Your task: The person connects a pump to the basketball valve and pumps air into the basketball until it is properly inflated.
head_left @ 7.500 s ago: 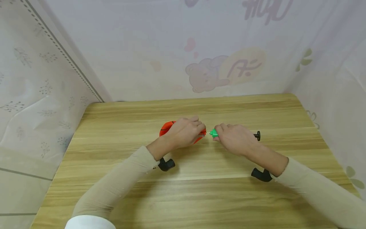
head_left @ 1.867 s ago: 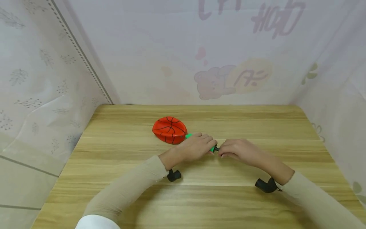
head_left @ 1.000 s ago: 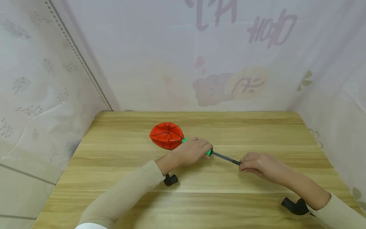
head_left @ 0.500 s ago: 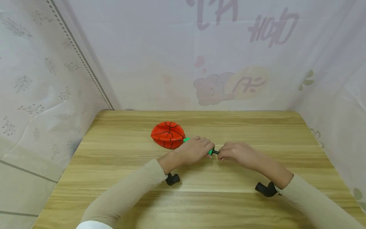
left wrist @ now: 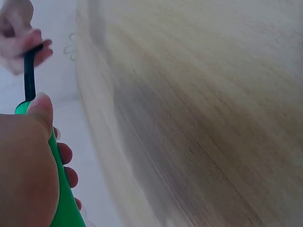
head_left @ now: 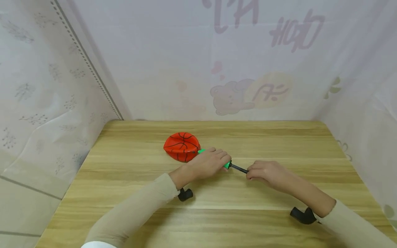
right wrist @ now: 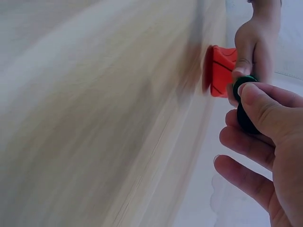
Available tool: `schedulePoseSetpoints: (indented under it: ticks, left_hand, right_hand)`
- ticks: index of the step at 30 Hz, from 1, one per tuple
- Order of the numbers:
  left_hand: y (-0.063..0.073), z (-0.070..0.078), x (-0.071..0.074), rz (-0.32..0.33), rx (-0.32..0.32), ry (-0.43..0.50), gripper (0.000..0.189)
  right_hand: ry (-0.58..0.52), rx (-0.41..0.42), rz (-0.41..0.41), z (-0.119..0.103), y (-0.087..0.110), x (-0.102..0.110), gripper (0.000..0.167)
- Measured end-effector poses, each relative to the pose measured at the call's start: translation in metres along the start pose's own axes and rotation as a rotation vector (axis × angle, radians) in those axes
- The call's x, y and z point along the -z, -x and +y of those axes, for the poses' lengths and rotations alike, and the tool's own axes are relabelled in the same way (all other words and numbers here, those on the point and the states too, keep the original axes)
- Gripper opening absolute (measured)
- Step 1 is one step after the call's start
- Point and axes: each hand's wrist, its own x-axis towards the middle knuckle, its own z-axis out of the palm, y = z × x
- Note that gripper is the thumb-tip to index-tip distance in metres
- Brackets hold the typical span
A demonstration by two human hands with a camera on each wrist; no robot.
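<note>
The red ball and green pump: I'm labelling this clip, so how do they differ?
Colour: the red ball has black lines; the green pump has a dark rod, partly out. Shape: the ball is squat and caved in; the pump is long and narrow. Hold: the ball rests ungripped on the table; the left hand and right hand grip the pump. Both pair bright colour with black.

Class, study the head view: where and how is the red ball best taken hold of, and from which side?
The red ball is probably best pinched at its left end, from the left, where its outline narrows to a tip. Its top is caved in, with little to hold, and the green pump, wrapped by the left grip, appears to meet its right end.
</note>
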Motion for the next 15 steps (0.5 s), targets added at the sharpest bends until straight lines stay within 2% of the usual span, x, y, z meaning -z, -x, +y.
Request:
schedulePoseSetpoints:
  ticks: [5, 10, 15]
  left_hand:
    - [0.002, -0.001, 0.000, -0.001, 0.002, 0.001, 0.033]
    - [0.002, -0.001, 0.000, -0.018, 0.011, 0.008, 0.034]
    - [-0.001, 0.001, -0.002, -0.025, 0.004, -0.006, 0.034]
  right_hand:
    - [0.031, 0.019, 0.044, -0.005, 0.022, 0.009, 0.038]
    - [0.076, 0.029, 0.068, -0.007, 0.035, 0.013, 0.044]
    - [0.148, 0.063, 0.044, -0.006, 0.030, 0.009, 0.047]
